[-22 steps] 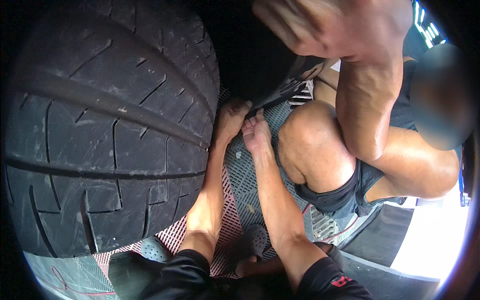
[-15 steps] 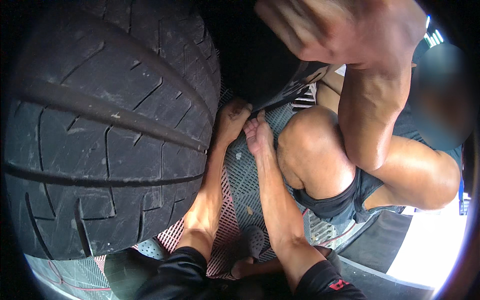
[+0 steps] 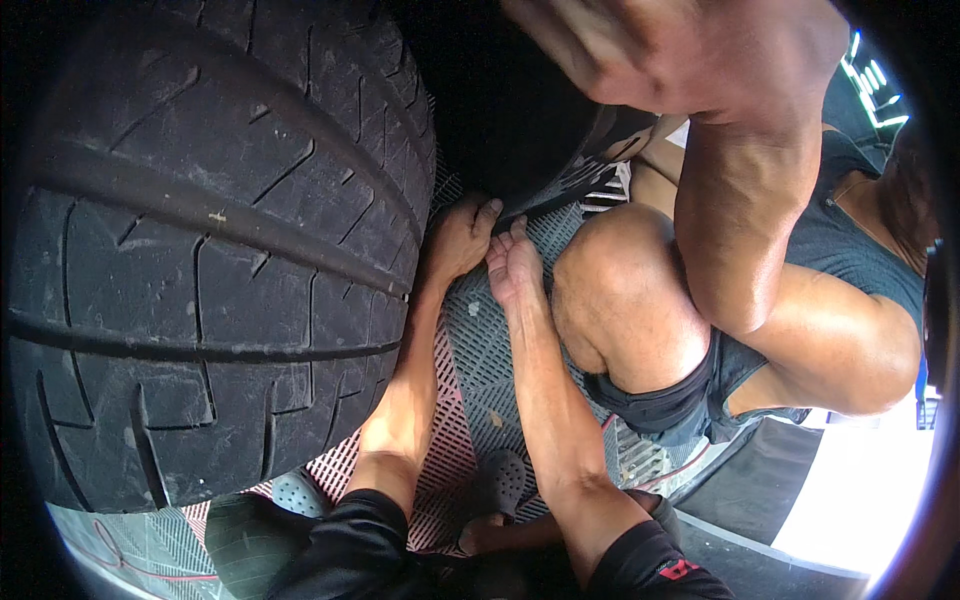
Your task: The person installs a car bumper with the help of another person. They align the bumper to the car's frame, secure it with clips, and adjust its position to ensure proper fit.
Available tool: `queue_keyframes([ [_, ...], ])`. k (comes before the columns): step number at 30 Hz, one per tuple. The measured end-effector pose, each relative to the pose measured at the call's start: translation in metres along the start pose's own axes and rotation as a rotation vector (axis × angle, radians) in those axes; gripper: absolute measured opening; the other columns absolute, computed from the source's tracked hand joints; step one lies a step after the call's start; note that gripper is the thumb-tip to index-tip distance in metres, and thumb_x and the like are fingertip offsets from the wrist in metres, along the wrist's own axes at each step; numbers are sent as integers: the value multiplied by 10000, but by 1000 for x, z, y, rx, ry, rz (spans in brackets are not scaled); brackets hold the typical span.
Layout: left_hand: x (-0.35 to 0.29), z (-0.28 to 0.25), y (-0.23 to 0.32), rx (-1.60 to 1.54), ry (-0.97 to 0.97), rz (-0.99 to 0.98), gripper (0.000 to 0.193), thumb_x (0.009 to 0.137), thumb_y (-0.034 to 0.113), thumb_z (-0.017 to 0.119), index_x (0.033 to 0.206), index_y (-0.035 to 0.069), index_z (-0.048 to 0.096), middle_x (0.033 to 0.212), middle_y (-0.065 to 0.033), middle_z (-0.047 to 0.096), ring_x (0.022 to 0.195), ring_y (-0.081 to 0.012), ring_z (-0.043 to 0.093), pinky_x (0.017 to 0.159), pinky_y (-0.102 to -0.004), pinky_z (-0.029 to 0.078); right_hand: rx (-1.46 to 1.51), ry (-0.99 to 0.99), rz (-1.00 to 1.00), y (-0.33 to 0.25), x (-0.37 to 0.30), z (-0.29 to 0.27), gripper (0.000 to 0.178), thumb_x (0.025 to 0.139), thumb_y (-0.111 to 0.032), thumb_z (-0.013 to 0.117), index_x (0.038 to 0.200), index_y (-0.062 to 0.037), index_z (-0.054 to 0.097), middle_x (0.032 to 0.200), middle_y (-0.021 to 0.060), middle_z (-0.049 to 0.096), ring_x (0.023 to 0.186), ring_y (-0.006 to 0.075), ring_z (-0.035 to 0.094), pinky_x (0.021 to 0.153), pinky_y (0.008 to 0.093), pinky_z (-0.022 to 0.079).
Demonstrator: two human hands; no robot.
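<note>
Both my arms reach forward beside a big black tyre (image 3: 230, 290) with deep tread grooves. My left hand (image 3: 466, 236) is close to the tyre's right side, its fingers curled in and its thumb on top; whatever it grips is hidden. Just right of it, my right hand (image 3: 515, 266) is turned palm up, fingers loosely bent and apart, with nothing visible in the palm. Its fingertips come up to the lower edge of a dark, glossy curved panel (image 3: 570, 165). Shadow behind the panel edge hides whether they touch it.
Another person squats at the right, a bare knee (image 3: 630, 300) near my right forearm and a hand (image 3: 690, 55) on the upper panel area. Grey and pink grated floor tiles (image 3: 480, 360) lie below. A red cord (image 3: 160, 575) runs along the floor at lower left.
The view has shifted slightly, so the tyre appears a little further left. The other person's head has moved right. My hands stay almost in place by the panel edge.
</note>
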State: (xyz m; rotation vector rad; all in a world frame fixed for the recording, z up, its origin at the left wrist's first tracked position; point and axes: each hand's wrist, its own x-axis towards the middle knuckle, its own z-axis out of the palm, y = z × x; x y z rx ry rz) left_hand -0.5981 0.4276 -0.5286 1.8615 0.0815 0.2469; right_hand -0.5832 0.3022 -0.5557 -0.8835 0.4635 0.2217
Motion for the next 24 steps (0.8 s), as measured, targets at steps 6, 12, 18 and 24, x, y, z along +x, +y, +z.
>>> queue_keyframes([
  [6, -3, 12, 3, -130, 18, -50, 492, 1124, 396, 494, 1182, -46, 701, 1174, -351, 704, 1098, -525, 687, 937, -538, 531, -7, -7, -35, 4, 8, -8, 392, 1182, -373, 489, 1391, -64, 609, 1317, 108, 706, 1239, 269, 664, 1107, 407, 548],
  [12, -1, -1, -28, -523, -194, -183, 418, 1139, 369, 552, 1171, -2, 741, 1120, -201, 769, 1041, -354, 708, 944, -445, 529, -25, 14, -12, 3, 2, 0, 417, 1180, -387, 494, 1396, -48, 606, 1317, 122, 676, 1218, 270, 645, 1102, 436, 548],
  [18, 7, -7, -20, -561, -170, -245, 592, 1026, 358, 741, 1476, -10, 633, 1460, -183, 667, 1315, -318, 607, 1166, -426, 428, -62, -4, -9, 0, 3, -3, 488, 1179, -425, 479, 1452, -30, 559, 1434, 160, 610, 1309, 310, 600, 1143, 493, 524],
  [24, 21, -11, -26, -637, -319, -348, 986, 910, 450, 857, 1660, -8, 410, 1702, -155, 459, 1566, -341, 389, 1291, -390, 287, -124, -7, 39, -3, 8, -10, 543, 1167, -456, 492, 1564, -86, 485, 1580, 160, 529, 1433, 335, 525, 1194, 590, 472],
])
